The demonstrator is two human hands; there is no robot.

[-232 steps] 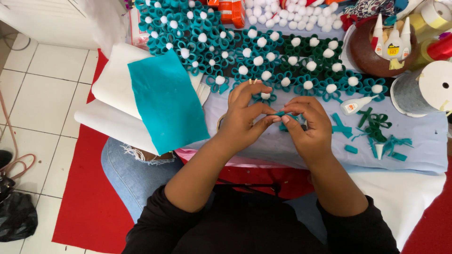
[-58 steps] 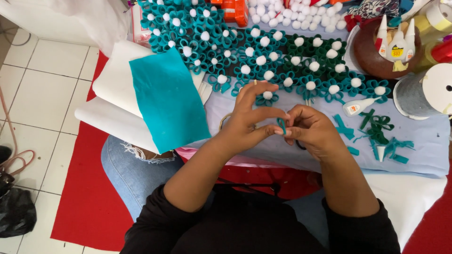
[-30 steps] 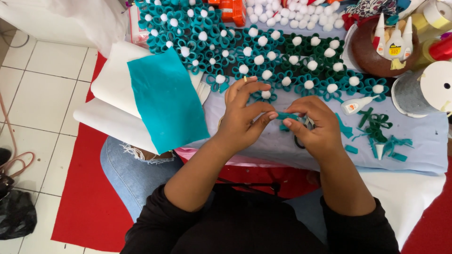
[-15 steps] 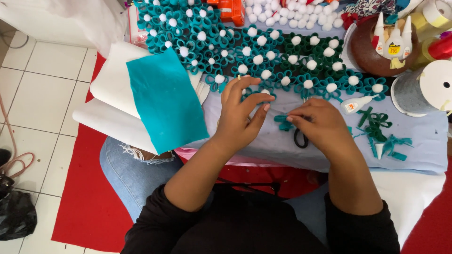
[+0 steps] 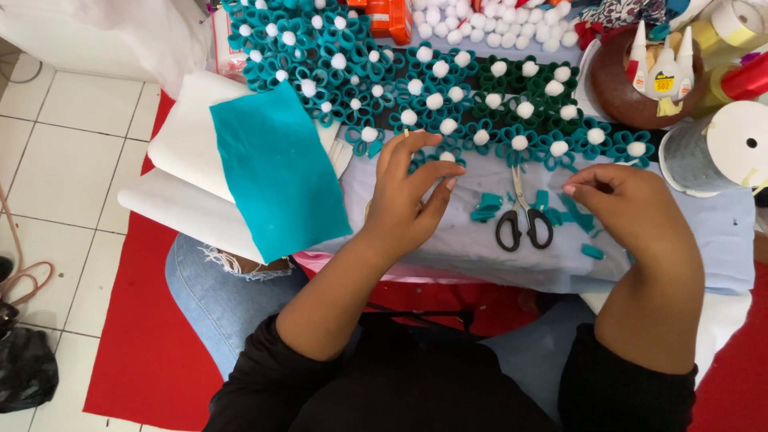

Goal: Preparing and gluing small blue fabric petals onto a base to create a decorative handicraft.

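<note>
White square floor tiles [image 5: 72, 152] with grey grout, left of frame. Red mat [image 5: 152, 352] lies over the tiles, running under the seated person; more red at right edge. Black bag [image 5: 24, 368] on tiles, lower left. Light even, daylight-like.

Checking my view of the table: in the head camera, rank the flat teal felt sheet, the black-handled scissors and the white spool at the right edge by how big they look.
1. Teal felt sheet, clearly largest.
2. White spool, partly cut off by the frame edge, so it may be larger than it looks.
3. Black-handled scissors, smallest, lying between the left hand and the right hand.
</note>
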